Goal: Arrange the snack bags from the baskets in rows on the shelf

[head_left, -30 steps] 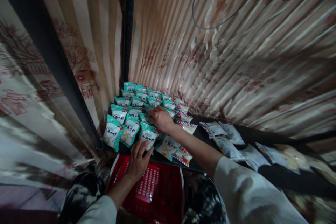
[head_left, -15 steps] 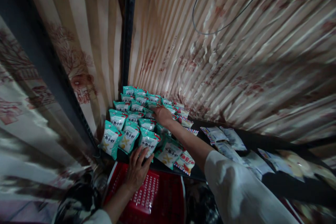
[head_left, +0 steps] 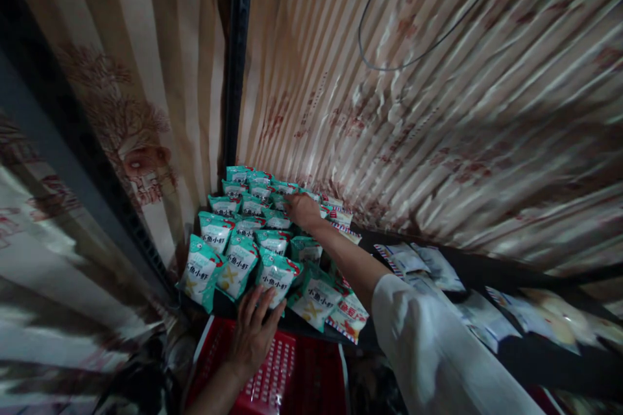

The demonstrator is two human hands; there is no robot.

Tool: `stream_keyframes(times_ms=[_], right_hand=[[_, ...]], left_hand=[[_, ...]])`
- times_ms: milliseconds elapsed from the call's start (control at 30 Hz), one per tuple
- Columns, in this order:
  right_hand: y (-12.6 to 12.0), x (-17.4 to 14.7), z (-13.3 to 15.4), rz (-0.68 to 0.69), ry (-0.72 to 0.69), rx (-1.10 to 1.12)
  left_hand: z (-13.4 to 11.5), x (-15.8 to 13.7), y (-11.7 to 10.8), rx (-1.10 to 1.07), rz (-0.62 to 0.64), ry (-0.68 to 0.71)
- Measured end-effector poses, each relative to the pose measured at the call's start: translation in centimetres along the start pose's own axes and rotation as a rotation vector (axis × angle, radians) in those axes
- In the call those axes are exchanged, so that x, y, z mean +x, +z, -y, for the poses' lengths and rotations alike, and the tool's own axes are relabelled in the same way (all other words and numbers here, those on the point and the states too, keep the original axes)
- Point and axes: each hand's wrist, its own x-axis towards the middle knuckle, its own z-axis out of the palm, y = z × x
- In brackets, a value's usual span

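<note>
Head view (clock centred on L hand). L hand [head_left: 256, 331]: fingers slightly spread, tips on lower part of front teal pkt [head_left: 277, 272], approx. 1 o'clock. R hand [head_left: 300, 209], same bearing, farther off: fingers curled over back-row teal pkts [head_left: 259, 192]; pinching or not, can't tell. Rows extend toward 12 o'clock on blk shelf [head_left: 540, 360]; striped-edge pkt [head_left: 349, 316] at 3 o'clock; red basket [head_left: 318, 369] approx. 5 o'clock, partly under L forearm.
</note>
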Motion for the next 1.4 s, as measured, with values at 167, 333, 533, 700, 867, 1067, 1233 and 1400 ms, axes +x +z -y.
stream_keyframes(times_ms=[167,333,533,700,867,1067,1233,1400], right_hand=[[0.4,1.5,0.4,0.045,0.014,0.013],[0.3,1.0,-0.1,0.037,-0.021,0.046],[-0.2,-3.8,-2.2,-0.166,-0.235,0.258],[-0.2,-8.1,-4.4,-0.077,-0.426,0.381],[0.6,-9.4,-5.7,0.065,-0.420,0.285],[0.9,-9.4,-5.1,-0.003,-0.288,0.233],[0.8,-9.4,-4.4,-0.032,-0.197,0.115],[1.3,-9.6,-4.3,-0.085,-0.131,0.044]], left_hand=[[0.1,0.0,0.2,-0.019,-0.010,-0.001],[0.1,0.2,0.0,-0.016,0.006,0.005],[0.1,0.1,-0.3,-0.013,0.045,0.008],[0.0,-0.1,-0.4,0.010,0.062,0.003],[-0.2,-0.1,-0.5,0.009,0.061,0.002],[-0.5,0.1,-0.5,0.014,0.047,0.006],[-0.7,0.0,-0.5,0.012,0.032,-0.003],[-0.9,-0.1,-0.5,0.028,0.041,-0.008]])
